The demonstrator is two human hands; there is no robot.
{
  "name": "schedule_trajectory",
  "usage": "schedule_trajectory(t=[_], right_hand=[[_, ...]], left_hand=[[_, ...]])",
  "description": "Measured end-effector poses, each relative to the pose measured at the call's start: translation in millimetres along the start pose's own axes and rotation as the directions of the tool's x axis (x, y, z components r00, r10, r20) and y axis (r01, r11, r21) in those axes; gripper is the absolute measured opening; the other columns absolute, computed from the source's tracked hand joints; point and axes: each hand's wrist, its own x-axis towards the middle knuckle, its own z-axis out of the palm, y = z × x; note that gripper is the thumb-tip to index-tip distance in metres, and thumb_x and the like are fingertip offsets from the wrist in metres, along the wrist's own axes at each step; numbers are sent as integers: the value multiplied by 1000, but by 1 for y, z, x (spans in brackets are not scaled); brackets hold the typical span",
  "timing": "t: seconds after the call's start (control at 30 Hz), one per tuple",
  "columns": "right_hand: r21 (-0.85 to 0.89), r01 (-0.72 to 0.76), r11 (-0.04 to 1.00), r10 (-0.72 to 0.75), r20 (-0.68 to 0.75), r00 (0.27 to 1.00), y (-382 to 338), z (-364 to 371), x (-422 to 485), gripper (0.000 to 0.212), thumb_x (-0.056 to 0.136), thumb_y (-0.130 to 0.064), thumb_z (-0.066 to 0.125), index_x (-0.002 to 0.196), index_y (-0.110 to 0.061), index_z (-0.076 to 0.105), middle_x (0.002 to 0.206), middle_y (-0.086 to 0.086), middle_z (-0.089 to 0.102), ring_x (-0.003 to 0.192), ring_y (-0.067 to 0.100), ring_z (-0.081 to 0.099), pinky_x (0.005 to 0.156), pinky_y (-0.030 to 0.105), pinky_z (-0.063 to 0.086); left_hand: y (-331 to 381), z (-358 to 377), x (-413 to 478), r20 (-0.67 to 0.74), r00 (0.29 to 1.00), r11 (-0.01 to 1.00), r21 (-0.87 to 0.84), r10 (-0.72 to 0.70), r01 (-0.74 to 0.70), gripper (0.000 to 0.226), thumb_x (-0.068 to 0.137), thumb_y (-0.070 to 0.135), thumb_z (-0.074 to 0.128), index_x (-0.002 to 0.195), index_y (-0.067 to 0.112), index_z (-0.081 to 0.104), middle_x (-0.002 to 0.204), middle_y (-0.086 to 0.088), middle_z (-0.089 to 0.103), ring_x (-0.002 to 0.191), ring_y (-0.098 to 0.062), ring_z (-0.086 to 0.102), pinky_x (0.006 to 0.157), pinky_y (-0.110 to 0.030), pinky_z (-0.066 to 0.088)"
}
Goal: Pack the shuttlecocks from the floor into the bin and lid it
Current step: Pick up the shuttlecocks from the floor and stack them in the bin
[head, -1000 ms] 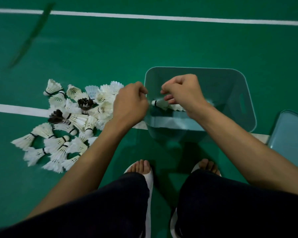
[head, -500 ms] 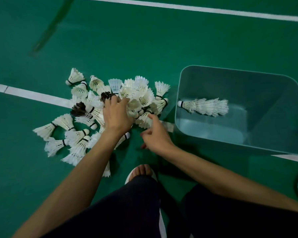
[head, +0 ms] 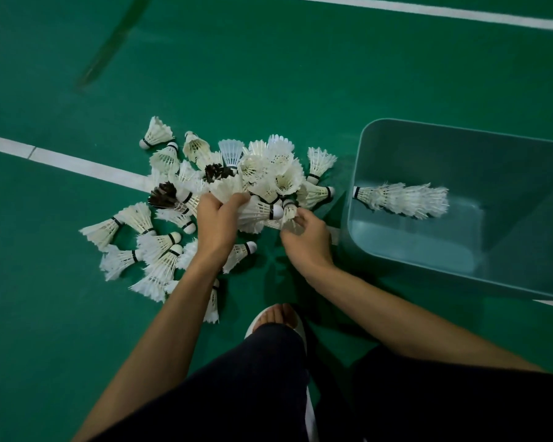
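A heap of white shuttlecocks (head: 268, 167), with two dark-feathered ones among them, lies on the green floor left of an open teal bin (head: 524, 275). Inside the bin lies a nested row of white shuttlecocks (head: 406, 200). My left hand (head: 217, 221) grips a white shuttlecock (head: 259, 210) by its feathers at the near edge of the heap. My right hand (head: 304, 237) pinches the feathers of another shuttlecock (head: 289, 212) right beside it, cork to cork. The lid is out of view.
A white court line (head: 64, 161) runs under the heap toward the bin, and another (head: 460, 12) crosses the far floor. My foot in a white slipper (head: 278, 317) stands just behind the hands. Bare green floor lies beyond the heap.
Both hands left the bin after laying the nested row in it and came down on the heap. Since half a second ago the left has gripped a shuttlecock and the right has reached in to pinch another.
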Motion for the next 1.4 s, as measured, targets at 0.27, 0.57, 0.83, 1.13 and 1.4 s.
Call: schedule_trajectory(t=[0.27, 0.57, 0.83, 1.13, 1.4], right_hand=[[-399, 560, 726, -650, -133, 749, -13, -13, -32, 26, 88, -19, 74, 113, -12, 75, 85, 4, 70, 77, 19, 59, 64, 32, 53], [-491, 740, 460, -885, -181, 429, -60, -63, -37, 26, 75, -6, 83, 100, -6, 77, 89, 6, 76, 79, 25, 61, 65, 31, 45], [-434, 612, 661, -751, -386, 536, -66, -175, -22, 17, 79, -13, 74, 94, -19, 79, 82, -1, 75, 74, 17, 69, 74, 36, 58], [-443, 121, 888, -358, -504, 786, -10, -290, 31, 16, 78, -14, 71, 91, -22, 77, 79, -3, 71, 80, 20, 70, 82, 35, 59], [-687, -194, 700, -195, -446, 873, 27, -291, 67, 20, 79, -5, 70, 98, -5, 70, 103, 22, 70, 98, 43, 67, 76, 37, 54]], left_hand=[[17, 10, -14, 6, 994, 965, -236, -113, 111, 21, 93, 19, 56, 102, 0, 54, 87, -9, 57, 64, -17, 55, 45, -21, 46], [75, 18, -28, -6, 998, 948, -314, 57, -56, 34, 103, 38, 54, 106, 4, 50, 85, -5, 52, 67, -16, 50, 52, -24, 46], [101, 79, -56, 102, 931, 937, -35, 351, -349, 50, 95, 65, 50, 85, 15, 46, 76, -5, 45, 66, -17, 43, 58, -37, 38], [101, 183, -81, 412, 834, 819, 281, 366, -499, 43, 99, 52, 54, 69, 21, 49, 66, 5, 58, 63, -17, 55, 56, -30, 36], [76, 227, -69, 602, 798, 510, 692, -18, -511, 56, 87, 69, 55, 86, 14, 59, 89, -10, 68, 84, -34, 68, 79, -38, 56]])
